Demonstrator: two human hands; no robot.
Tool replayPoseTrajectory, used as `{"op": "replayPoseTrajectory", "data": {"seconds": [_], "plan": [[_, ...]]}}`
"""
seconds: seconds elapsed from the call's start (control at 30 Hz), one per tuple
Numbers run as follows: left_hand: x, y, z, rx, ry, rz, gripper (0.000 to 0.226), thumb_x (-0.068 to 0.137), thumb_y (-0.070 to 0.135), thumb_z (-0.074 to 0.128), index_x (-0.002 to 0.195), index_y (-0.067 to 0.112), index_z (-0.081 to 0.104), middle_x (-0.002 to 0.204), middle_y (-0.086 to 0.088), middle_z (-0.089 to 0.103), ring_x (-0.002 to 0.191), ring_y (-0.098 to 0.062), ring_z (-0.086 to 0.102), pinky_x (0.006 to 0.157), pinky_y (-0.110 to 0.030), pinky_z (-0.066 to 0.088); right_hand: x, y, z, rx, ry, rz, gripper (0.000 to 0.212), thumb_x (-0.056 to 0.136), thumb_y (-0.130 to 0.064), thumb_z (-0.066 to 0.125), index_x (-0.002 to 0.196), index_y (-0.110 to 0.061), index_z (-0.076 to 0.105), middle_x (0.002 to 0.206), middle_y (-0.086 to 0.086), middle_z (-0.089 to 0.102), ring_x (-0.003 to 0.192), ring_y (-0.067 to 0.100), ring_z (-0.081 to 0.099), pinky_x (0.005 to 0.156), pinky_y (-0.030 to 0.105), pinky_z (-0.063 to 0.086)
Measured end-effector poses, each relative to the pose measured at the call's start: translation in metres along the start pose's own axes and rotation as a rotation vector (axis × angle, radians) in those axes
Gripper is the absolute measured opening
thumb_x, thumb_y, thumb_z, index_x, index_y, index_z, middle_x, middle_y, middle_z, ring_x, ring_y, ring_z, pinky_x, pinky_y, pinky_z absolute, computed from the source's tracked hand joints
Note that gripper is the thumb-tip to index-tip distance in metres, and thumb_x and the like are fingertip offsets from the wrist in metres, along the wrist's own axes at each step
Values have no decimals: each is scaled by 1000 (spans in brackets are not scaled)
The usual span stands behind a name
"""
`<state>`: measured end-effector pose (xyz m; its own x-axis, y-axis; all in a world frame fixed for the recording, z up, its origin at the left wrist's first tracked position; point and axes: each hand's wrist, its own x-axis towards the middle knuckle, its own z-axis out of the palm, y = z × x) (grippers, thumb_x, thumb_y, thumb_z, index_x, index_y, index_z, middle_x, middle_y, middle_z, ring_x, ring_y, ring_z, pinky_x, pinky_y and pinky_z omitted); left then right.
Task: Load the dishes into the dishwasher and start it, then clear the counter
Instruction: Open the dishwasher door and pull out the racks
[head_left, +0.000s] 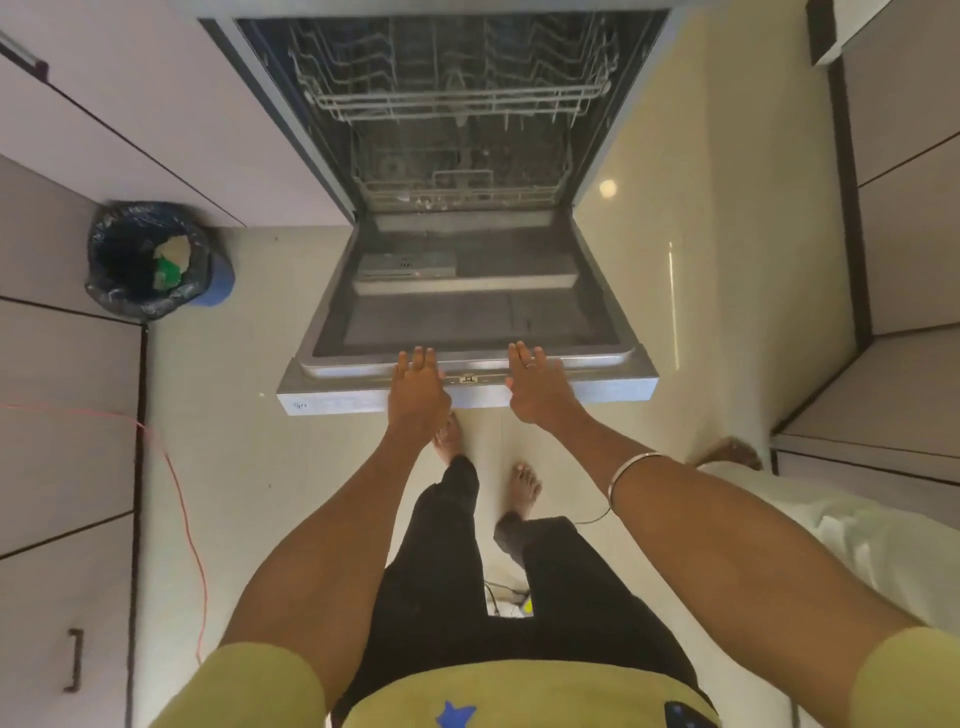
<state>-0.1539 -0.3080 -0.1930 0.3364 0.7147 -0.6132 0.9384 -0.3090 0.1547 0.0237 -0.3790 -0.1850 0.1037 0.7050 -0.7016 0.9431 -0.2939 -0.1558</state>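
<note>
We're looking straight down at the stainless-steel dishwasher door (467, 317), dropped fully open and lying flat in front of us, so let's place everything by that door. Far off to its left, a thin red cable (179, 499) trails across the pale floor (249, 467) beside the grey cabinet fronts (62, 415). Nearer the door's left side, up by the hinge end, sits a blue bin lined with a black plastic bag (150, 260), green and tan scraps showing inside.

At the door's near edge, our left hand (418, 387) lies flat, fingers stretched out and close together, tips over the rim, gripping nothing. Just right of the latch, our right hand (535, 387) does the same: palm down, fingers straight, a ring on one finger, nothing held. A silver bangle (631, 478) circles that forearm.

Beyond the door, inside the dishwasher tub, the upper wire rack (457, 83) and lower wire rack (462, 176) look bare of dishes. The open door spans the floor between the cabinets, and our bare feet (522, 491) stand just short of its edge.

To the door's right, the glossy floor carries a round light reflection (607, 187), then more grey cabinets (909, 208), with white cloth (831, 525) and another bare foot (730, 452) near our right arm.
</note>
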Motion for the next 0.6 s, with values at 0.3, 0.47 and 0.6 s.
{"op": "replayPoseTrajectory", "data": {"seconds": [0.3,0.47,0.6], "plan": [[1,-13,56,48,-148,8,59,102,17,39,154,2,15,162,-18,15,148,-39,18,120,-47,20,8,7,67,-4,-99,-33,63,106,-25,29,157,-8,-4,165,8,-3,152,32,5,121,52,12],[5,-22,92,65,-201,34,65,99,15,41,155,1,11,163,-19,11,148,-39,15,120,-47,18,17,9,101,12,-136,-19,67,103,-20,33,157,-10,-6,165,7,-6,152,31,3,121,51,10],[17,-33,132,111,-208,64,65,100,17,40,155,1,9,163,-18,10,148,-37,17,119,-44,20,31,10,134,38,-157,27,67,102,-17,33,157,-10,-4,166,5,-6,152,29,4,121,51,8]]}}
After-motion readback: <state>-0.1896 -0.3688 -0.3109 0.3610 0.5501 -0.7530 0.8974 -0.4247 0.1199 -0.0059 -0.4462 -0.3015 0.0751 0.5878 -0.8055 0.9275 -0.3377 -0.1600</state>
